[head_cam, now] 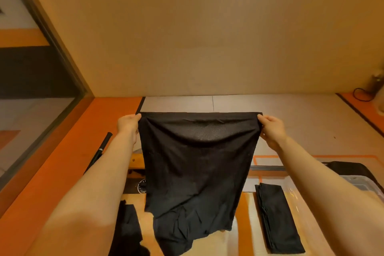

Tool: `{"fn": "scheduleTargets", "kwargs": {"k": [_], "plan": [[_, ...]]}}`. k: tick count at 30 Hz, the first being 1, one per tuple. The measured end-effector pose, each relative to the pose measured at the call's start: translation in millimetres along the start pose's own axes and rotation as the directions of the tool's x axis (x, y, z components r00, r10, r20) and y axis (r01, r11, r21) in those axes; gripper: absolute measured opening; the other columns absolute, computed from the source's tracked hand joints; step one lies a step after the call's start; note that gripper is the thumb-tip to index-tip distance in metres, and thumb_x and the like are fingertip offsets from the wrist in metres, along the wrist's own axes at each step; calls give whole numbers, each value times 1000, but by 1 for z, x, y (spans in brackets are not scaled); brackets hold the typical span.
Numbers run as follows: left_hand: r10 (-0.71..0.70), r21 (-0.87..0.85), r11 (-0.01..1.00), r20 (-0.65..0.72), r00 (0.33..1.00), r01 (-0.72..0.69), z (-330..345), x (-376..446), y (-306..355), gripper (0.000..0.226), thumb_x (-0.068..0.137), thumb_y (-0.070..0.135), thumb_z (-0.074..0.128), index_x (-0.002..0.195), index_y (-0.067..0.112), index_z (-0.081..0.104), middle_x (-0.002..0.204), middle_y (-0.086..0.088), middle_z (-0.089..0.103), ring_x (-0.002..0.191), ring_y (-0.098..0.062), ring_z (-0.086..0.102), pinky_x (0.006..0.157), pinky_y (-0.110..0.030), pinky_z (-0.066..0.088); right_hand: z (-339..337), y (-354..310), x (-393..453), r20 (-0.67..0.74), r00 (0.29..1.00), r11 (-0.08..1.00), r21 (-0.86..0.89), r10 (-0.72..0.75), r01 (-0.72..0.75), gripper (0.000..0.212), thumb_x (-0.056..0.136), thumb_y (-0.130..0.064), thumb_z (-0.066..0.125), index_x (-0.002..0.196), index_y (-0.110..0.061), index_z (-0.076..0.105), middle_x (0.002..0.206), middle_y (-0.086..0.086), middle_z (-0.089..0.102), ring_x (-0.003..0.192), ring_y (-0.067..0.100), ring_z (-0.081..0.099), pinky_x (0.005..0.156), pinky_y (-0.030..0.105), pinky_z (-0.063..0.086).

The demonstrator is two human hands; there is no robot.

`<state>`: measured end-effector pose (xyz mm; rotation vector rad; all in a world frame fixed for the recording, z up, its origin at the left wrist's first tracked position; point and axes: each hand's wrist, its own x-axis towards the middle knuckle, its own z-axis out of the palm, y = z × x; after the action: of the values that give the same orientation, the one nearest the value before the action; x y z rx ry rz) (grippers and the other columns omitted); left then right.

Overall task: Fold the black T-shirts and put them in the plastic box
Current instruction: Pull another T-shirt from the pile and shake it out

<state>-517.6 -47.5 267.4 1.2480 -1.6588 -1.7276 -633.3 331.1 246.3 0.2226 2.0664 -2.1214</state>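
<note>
1. Our left hand (128, 123) pinches the left top corner of the black T-shirt (197, 164).
2. The T-shirt hangs spread above the table (252, 224); folding is starting, so next we lay it flat.
3. Our right hand (271, 129) pinches the right corner; the plastic box (353, 183) waits near right.

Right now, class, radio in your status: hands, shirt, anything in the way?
Left hand and right hand pinch shirt by its top corners, held up, hanging. Folded shirt on table. Box at right, unobstructed.
</note>
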Motion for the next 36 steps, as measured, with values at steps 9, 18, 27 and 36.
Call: {"fn": "scheduleTargets", "kwargs": {"k": [9,18,27,36], "plan": [[231,-137,965,25,973,-225,38,-8,64,17,98,18,55,113,13,61,106,-2,60,100,-17,57,89,-32,47,-20,-79,24,-10,992,981,147,-124,124,16,102,-19,52,93,-14,65,93,3,62,87,16,59,75,29,51],[213,-141,969,78,974,-201,-3,-33,25,15,97,18,55,111,15,60,110,-3,59,107,-20,55,95,-36,48,-31,-50,-28,7,988,977,151,-155,152,16,101,-17,52,96,-11,65,94,4,64,88,16,61,76,28,52],[27,56,998,199,980,-39,-93,-62,-104,14,97,24,56,106,16,63,108,-9,63,99,-25,59,86,-37,50,-50,71,-121,-29,999,999,-24,35,-36,16,101,-18,53,94,-12,66,94,9,64,83,18,61,73,30,52],[-238,275,951,349,907,144,-173,-99,-218,28,96,17,58,122,7,60,117,-12,62,112,-25,59,102,-41,47,-90,208,-206,-71,975,968,-129,209,-216,25,100,-26,54,108,-6,68,97,14,69,91,26,63,71,31,50]]}}
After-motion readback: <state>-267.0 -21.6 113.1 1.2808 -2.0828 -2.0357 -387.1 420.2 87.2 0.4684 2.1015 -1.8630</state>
